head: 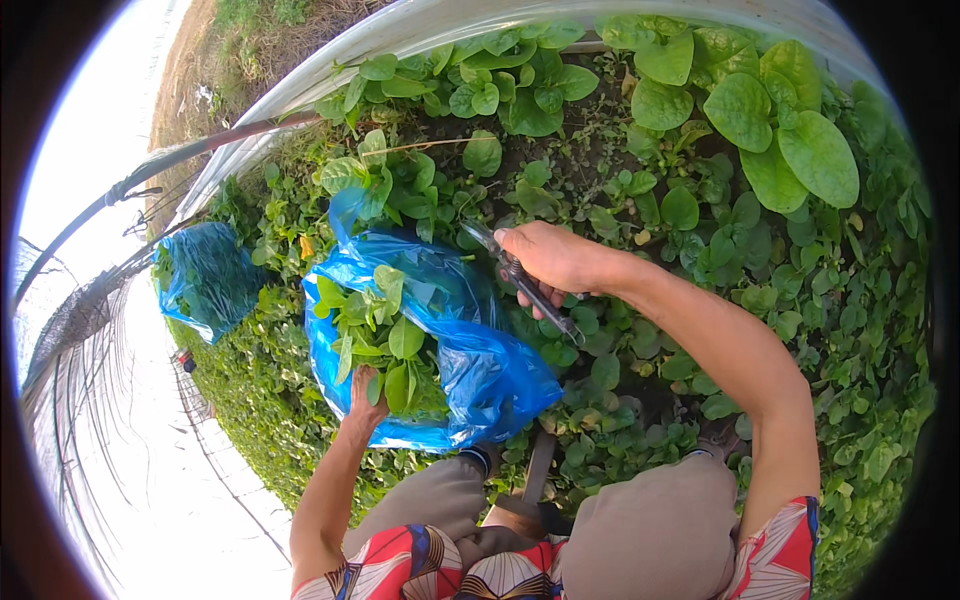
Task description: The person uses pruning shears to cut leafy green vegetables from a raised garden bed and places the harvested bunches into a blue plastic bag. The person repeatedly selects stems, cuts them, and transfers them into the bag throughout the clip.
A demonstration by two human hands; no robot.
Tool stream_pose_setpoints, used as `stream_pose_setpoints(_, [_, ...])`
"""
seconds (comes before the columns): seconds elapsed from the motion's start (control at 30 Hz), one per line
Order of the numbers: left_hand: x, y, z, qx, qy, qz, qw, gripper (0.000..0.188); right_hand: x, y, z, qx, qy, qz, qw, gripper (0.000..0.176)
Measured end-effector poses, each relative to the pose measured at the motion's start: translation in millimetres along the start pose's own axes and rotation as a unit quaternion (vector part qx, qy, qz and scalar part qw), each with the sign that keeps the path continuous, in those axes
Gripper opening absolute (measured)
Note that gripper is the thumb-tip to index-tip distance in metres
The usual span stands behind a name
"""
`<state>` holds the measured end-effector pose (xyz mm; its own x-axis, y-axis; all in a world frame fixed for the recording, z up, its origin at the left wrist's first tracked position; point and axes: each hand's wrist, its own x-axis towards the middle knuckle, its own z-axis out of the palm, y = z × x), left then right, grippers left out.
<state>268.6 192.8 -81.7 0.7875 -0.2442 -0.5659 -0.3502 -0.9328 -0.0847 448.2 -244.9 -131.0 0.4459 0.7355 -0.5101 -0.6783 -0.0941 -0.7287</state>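
Observation:
Pruning shears (pixel 517 276) with dark handles are gripped in my right hand (pixel 551 259), their blades pointing to the upper left over low leaves. A blue plastic bag (pixel 487 375) lies wide-mouthed before me on the plants. My left hand (pixel 367 394) is at the bag's mouth, around a bunch of cut leafy greens (pixel 382 337); its fingers are mostly hidden by the leaves. More greens show dimly through the bag's thin film.
Another blue bag (pixel 210 277), filled with greens, stands to the left. Broad-leaved plants (pixel 742 112) grow ahead and to the right. A plastic sheet wall (pixel 300 71) and a bent greenhouse pole (pixel 217 139) border the bed. Beneath me is a low wooden seat (pixel 517 514).

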Motion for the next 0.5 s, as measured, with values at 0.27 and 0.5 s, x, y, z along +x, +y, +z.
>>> stream_pose_setpoints(0.27, [-67.0,4.8,-122.6,-0.597,-0.100,-0.291,0.741,0.106,-8.5,-43.8,3.7,-0.168,-0.001,0.139,0.976,0.061])
stream_pose_setpoints(0.5, [36.1,54.0,-207.3,-0.165,0.346,-0.038,0.923,0.018,25.9,-47.2,20.1,-0.121,0.040,0.164,0.978,0.060])
